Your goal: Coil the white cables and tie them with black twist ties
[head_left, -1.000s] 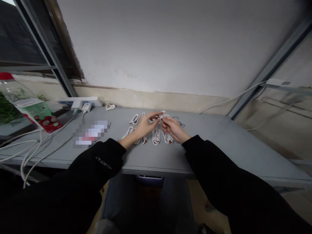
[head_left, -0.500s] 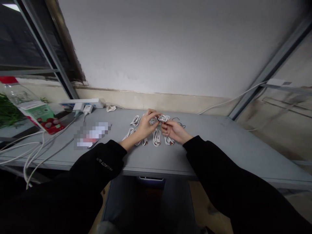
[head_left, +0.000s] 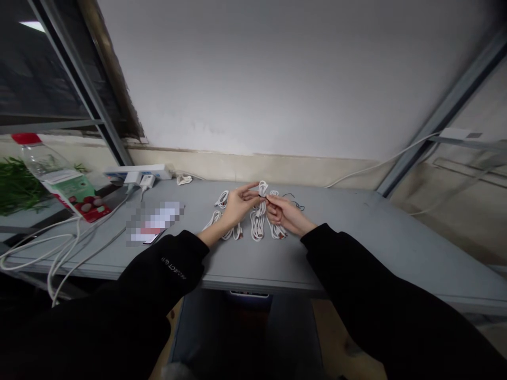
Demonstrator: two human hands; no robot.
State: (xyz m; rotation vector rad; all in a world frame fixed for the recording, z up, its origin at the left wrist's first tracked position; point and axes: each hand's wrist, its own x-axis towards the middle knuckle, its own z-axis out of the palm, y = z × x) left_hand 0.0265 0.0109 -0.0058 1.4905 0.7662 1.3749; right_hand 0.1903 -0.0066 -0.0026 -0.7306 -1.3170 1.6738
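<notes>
My left hand [head_left: 237, 206] and my right hand [head_left: 284, 215] meet above the middle of a grey table [head_left: 336, 248]. Their fingertips pinch a thin dark tie [head_left: 263, 196] at the top of a coiled white cable [head_left: 258, 219], whose lower end rests on the table. Other bundled white cables lie close by, one [head_left: 222, 199] beyond my left hand and one [head_left: 276, 230] under my right hand. A thin dark wire [head_left: 295, 200] lies just beyond my right fingers.
A white power strip [head_left: 138, 171] with plugged-in chargers stands at the table's back left. Loose white cords [head_left: 63, 253] trail over the left edge. A plastic bottle [head_left: 39, 161], a fruit carton [head_left: 75, 192], and a pixelated item [head_left: 154, 221] are also left. A wall rises behind.
The white cable was a small loop between my fingers and now stretches down to the table from the dark tie. My hands have drawn slightly apart, and the view has shifted a little.
</notes>
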